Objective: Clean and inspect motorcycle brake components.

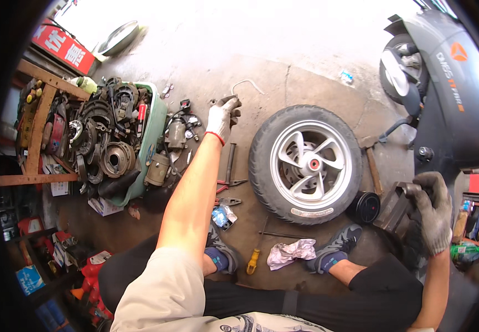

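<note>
My left hand [223,118], in a white work glove with a red cuff and dark fingers, reaches forward above the floor. Its fingers are curled; what they hold, if anything, is too small to make out. A thin pale curved tube [247,83] lies just beyond the fingertips. Off to the right, my right hand [434,211] in a soiled grey glove has its fingers bent round the upper end of a dark metal bracket [394,207]. Between the two arms, a scooter wheel [312,161] with a black tire and silver spoked rim lies flat on the floor.
A green bin [152,119] of used brake parts stands at left, beside a small motor [177,133]. Near my feet are pliers [228,201], a yellow-handled screwdriver [254,260], a crumpled rag [291,253] and a black round can [364,207]. A grey scooter [452,88] stands at right.
</note>
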### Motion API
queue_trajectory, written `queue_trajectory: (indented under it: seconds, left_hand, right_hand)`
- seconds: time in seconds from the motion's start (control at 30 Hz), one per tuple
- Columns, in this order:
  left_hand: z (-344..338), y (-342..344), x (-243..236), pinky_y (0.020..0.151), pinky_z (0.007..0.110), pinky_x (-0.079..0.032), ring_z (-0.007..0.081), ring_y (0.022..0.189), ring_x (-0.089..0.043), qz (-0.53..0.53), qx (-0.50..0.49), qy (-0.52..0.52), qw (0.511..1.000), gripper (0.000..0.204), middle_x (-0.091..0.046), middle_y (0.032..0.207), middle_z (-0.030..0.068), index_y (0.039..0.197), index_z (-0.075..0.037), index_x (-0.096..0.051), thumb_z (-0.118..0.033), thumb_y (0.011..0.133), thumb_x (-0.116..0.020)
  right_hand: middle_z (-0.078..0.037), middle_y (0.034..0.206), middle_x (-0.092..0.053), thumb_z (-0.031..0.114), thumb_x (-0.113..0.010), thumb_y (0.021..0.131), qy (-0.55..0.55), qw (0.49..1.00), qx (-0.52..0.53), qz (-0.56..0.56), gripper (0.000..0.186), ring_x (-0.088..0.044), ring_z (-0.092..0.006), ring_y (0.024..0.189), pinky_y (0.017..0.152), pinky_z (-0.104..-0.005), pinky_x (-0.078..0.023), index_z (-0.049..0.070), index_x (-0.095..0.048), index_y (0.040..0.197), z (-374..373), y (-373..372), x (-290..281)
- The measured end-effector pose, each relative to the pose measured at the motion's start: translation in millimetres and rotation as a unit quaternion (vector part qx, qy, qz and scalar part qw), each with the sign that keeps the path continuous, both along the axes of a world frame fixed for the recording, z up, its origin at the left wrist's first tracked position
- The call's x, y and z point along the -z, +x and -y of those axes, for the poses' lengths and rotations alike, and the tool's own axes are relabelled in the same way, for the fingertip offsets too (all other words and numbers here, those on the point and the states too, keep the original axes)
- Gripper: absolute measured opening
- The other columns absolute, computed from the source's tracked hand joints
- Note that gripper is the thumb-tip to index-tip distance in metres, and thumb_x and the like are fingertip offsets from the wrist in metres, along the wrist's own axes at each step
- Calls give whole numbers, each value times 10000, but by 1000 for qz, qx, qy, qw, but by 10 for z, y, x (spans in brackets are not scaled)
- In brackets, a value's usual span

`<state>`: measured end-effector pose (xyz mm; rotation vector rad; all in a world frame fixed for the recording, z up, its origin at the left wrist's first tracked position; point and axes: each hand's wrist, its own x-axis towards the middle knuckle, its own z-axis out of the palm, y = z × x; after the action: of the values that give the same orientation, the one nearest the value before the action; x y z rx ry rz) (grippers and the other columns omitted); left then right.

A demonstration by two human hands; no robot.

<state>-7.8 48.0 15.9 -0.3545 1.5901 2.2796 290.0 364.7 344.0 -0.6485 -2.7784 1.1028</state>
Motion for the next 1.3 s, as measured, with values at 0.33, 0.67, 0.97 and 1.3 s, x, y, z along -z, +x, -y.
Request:
queue_trajectory:
  seconds: [0.33,0.67,0.97,1.3]
  left_hand:
    - [-1203,1504,-1614,609,267,-409,148,751,-478,69,300,577,756,405,-578,1015,75,1182,-27,-592,-365,958,-590]
    - [-1529,2772,-1938,617,258,-389,119,728,-432,173,340,642,665,439,-539,1002,45,1203,-33,-588,-406,972,-601]
    - [-1374,2929,-1702,622,232,-389,92,733,-442,155,343,585,718,290,-564,1066,15,1166,-84,-575,-288,965,-620]
    - [-1076,2613,-1753,602,219,-391,110,736,-545,60,289,417,859,309,-697,996,48,1144,-109,-654,-352,957,-615]
  right_hand:
    - [-130,929,-724,77,-649,895,-37,995,-57,-78,182,-711,-185,852,776,-321,-560,6,-637,1062,145,325,-362]
    - [-148,949,-726,116,-561,923,-10,990,-79,-115,205,-719,-254,868,787,-350,-545,5,-673,1053,-7,664,-454]
    - [-136,900,-719,177,-576,924,66,989,-118,-67,204,-697,-275,848,801,-384,-526,14,-678,993,71,685,-311]
    - [-215,1055,-696,255,-555,944,264,899,-284,203,276,-670,-381,1004,908,-465,-505,25,-636,1074,178,614,276]
